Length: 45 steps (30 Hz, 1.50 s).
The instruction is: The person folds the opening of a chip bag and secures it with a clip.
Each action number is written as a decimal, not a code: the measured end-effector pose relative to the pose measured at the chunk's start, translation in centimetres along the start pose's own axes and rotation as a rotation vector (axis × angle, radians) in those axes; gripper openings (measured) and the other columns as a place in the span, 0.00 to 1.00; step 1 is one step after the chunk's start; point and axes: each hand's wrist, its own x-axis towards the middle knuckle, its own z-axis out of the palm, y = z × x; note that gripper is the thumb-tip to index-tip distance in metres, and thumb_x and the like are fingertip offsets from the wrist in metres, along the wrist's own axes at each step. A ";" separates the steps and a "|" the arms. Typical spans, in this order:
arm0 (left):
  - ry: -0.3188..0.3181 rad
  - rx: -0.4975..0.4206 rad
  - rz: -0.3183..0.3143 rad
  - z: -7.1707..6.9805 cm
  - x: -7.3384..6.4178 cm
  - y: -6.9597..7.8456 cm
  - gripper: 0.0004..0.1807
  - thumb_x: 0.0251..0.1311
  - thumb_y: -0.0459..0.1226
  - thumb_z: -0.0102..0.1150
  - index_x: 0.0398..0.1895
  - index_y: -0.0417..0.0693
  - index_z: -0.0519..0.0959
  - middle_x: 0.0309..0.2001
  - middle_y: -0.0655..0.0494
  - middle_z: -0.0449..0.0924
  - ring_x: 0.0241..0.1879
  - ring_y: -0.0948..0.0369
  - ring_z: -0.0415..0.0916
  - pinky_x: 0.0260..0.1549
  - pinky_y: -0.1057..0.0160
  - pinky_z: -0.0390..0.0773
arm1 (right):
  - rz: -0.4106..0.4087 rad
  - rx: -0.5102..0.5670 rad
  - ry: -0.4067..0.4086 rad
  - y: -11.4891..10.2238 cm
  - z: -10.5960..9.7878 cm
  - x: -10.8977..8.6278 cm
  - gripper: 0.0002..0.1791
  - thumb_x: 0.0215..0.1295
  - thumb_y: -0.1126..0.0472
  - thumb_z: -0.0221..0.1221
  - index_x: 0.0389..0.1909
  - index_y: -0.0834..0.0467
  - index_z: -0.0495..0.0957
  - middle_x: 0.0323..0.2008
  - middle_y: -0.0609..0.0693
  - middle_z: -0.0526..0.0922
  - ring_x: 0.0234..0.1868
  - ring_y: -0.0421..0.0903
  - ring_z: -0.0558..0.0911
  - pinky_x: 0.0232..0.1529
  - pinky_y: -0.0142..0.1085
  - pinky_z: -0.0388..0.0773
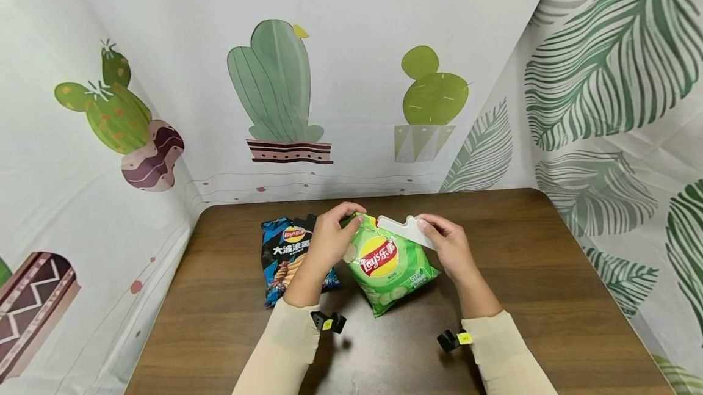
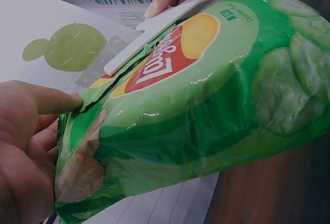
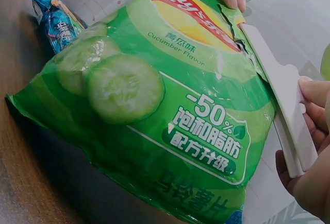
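A green bag of cucumber-flavor chips (image 1: 392,285) stands tilted on the table, its top edge folded and creased. My left hand (image 1: 328,236) pinches its upper left corner between thumb and fingers. Along the top edge lies a long white bag clip (image 3: 276,72), its two bars straddling the folded edge at the right wrist view's side. My right hand (image 1: 450,247) grips the clip's right end between thumb and fingers. In the left wrist view the clip (image 2: 139,41) reaches from the right hand toward the left fingertips, which stay a little apart from it.
A blue and black chip bag (image 1: 274,251) lies on the brown wooden table (image 1: 522,297), left of the green bag and partly behind my left forearm. A printed curtain (image 1: 357,90) with cacti and leaves hangs behind the table.
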 end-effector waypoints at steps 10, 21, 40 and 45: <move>-0.011 0.023 0.039 0.1 0.0 -0.1 0.09 0.72 0.44 0.57 0.50 0.63 0.84 0.59 0.55 0.83 0.62 0.54 0.78 0.57 0.46 0.80 | -0.019 -0.011 -0.015 -0.2 0.3 0.2 0.17 0.71 0.62 0.61 0.52 0.72 0.81 0.36 0.29 0.85 0.38 0.32 0.80 0.37 0.26 0.77; -0.008 0.022 0.050 0.2 0.0 -0.1 0.09 0.73 0.44 0.57 0.49 0.63 0.85 0.57 0.59 0.85 0.61 0.58 0.79 0.57 0.49 0.80 | 0.006 -0.004 -0.028 -0.4 0.8 0.3 0.17 0.71 0.61 0.61 0.53 0.70 0.81 0.37 0.30 0.85 0.39 0.33 0.81 0.39 0.26 0.78; -0.021 0.012 0.094 0.5 0.0 -0.1 0.15 0.76 0.45 0.52 0.60 0.66 0.81 0.53 0.69 0.87 0.60 0.64 0.80 0.56 0.54 0.81 | 0.017 0.016 -0.043 -0.8 1.9 0.3 0.18 0.72 0.61 0.61 0.53 0.70 0.81 0.37 0.30 0.85 0.38 0.33 0.80 0.37 0.26 0.78; -0.018 0.032 0.100 0.5 0.0 0.0 0.16 0.76 0.45 0.51 0.62 0.66 0.80 0.54 0.68 0.86 0.59 0.63 0.80 0.53 0.56 0.83 | 0.020 0.025 -0.052 -1.0 2.0 0.2 0.18 0.72 0.60 0.61 0.54 0.70 0.81 0.37 0.31 0.85 0.38 0.34 0.80 0.37 0.26 0.78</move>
